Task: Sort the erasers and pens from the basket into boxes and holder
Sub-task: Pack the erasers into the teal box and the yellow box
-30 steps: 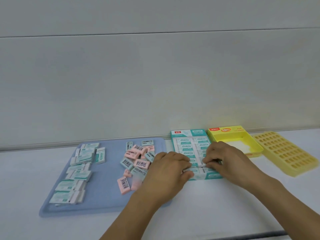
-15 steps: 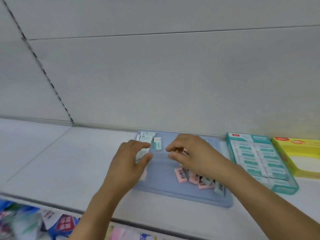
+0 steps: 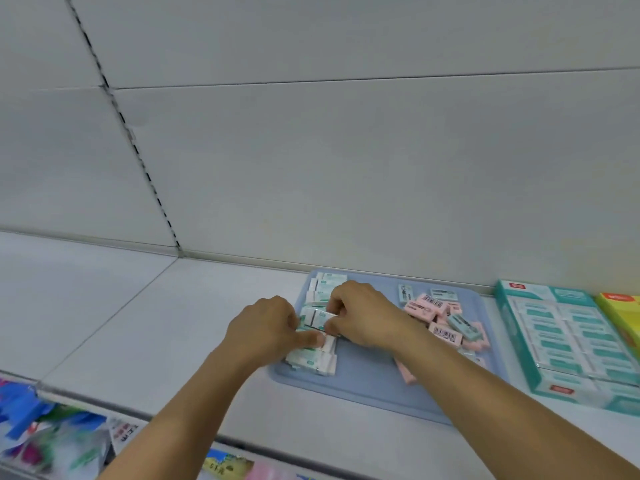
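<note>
Two hands are in view: left hand (image 3: 266, 327) and right hand (image 3: 363, 315). One blue tray (image 3: 374, 386), one teal box (image 3: 540, 358) and one yellow box (image 3: 623, 313) are present. Pink erasers (image 3: 429, 303) and white-and-teal erasers (image 3: 311, 358) overlap; an exact count cannot be made.

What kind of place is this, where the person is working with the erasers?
Probably a stationery shop or its stockroom. The blue tray sits on a white display shelf with a slotted upright behind it, a teal retail box holds rows of wrapped erasers, and packaged goods lie on the shelf below.
</note>
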